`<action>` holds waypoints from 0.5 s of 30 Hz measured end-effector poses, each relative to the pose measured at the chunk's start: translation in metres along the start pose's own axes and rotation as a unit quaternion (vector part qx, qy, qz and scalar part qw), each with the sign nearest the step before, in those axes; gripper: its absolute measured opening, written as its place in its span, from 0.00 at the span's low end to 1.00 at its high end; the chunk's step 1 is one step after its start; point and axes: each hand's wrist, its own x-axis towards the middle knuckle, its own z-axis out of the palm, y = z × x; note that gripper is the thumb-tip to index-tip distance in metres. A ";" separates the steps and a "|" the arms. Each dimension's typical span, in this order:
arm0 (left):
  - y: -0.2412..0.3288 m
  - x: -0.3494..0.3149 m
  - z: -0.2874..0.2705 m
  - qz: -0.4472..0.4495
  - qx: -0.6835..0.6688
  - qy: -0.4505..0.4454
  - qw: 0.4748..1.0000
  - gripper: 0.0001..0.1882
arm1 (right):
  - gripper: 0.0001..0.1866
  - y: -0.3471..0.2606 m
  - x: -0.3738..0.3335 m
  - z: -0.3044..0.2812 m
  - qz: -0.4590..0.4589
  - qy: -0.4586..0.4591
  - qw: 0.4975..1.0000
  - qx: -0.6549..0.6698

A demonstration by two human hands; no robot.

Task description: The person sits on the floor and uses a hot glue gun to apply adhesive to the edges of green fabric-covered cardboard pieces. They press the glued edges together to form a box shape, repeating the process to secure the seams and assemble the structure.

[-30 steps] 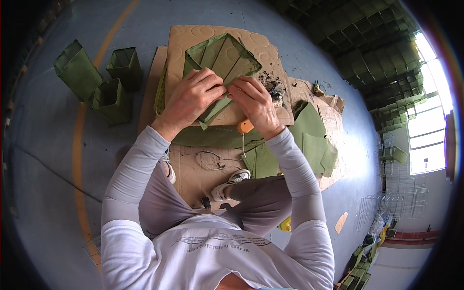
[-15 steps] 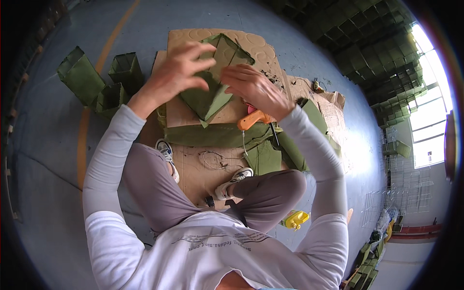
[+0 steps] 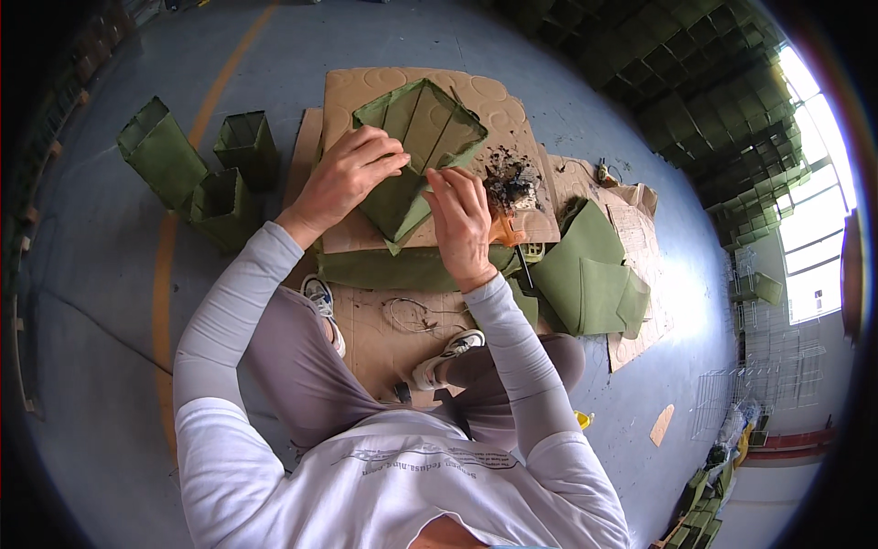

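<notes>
Green fabric box (image 3: 395,203), open-topped, dark-lined inside, left hand (image 3: 352,176), right hand (image 3: 461,220) near rim, grips unclear

The cardboard-topped worktop (image 3: 343,91) bears an open green box (image 3: 402,201), with blackened residue (image 3: 514,181) and an orange tool (image 3: 503,231) to that box's right.

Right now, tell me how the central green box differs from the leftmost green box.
The central green box rests on cardboard; the leftmost green box is on the blue floor. The left hand and right hand are at the central box's near edge; neither is near the leftmost box. The central box shows more of its inside, the leftmost mostly outer wall. Both are green and open-ended.
</notes>
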 end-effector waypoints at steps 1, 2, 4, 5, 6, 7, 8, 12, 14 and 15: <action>-0.004 0.001 0.001 0.007 -0.009 -0.016 1.000 0.13 | 0.21 0.001 0.002 0.001 0.000 -0.007 1.000 -0.006; -0.008 0.002 0.001 0.013 -0.017 -0.032 0.999 0.12 | 0.20 0.002 0.005 0.001 0.001 -0.013 1.000 -0.011; -0.016 0.006 0.000 0.039 -0.026 -0.076 0.996 0.08 | 0.16 0.002 0.013 0.000 -0.009 -0.039 0.999 -0.017; -0.018 0.014 0.001 0.061 -0.032 -0.103 0.992 0.07 | 0.14 0.003 0.018 -0.004 -0.016 -0.061 0.998 -0.023; -0.021 0.021 -0.001 0.081 -0.034 -0.128 0.988 0.06 | 0.13 0.003 0.025 -0.008 -0.027 -0.081 0.996 -0.026; -0.028 0.028 0.000 0.100 -0.069 -0.162 0.979 0.04 | 0.09 0.004 0.031 -0.012 -0.028 -0.112 0.993 0.001; -0.032 0.034 0.000 0.118 -0.078 -0.208 0.968 0.05 | 0.09 0.005 0.038 -0.015 -0.040 -0.154 0.987 0.019; -0.043 0.057 0.001 0.125 -0.119 -0.397 0.902 0.09 | 0.08 0.009 0.058 -0.024 -0.077 -0.291 0.953 0.045; -0.043 0.068 0.000 0.097 -0.151 -0.454 0.873 0.09 | 0.06 0.013 0.061 -0.023 -0.114 -0.309 0.944 0.033; -0.045 0.076 -0.002 0.090 -0.134 -0.482 0.861 0.10 | 0.04 0.013 0.063 -0.025 -0.118 -0.312 0.942 0.027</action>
